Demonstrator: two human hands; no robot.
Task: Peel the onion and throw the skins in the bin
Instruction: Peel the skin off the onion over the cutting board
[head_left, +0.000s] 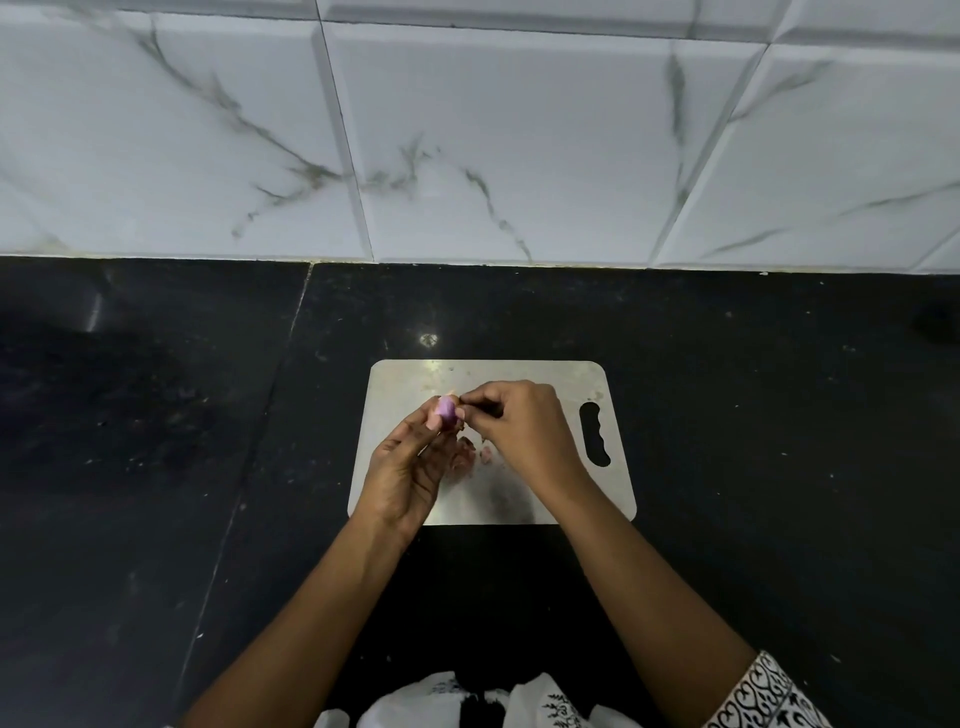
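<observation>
A patterned white sleeve (769, 693) shows at the near edge. Above the steel cutting board (615, 493), the left hand (408, 470) pinches a small purple onion (448, 407) between thumb and fingertips. The right hand (522, 426), fingers curled, nips at the onion's top. Bits of skin (475, 453) lie on the board beneath. The board sits on the black tabletop (156, 467); the marble-tiled wall (519, 156) stands behind.
</observation>
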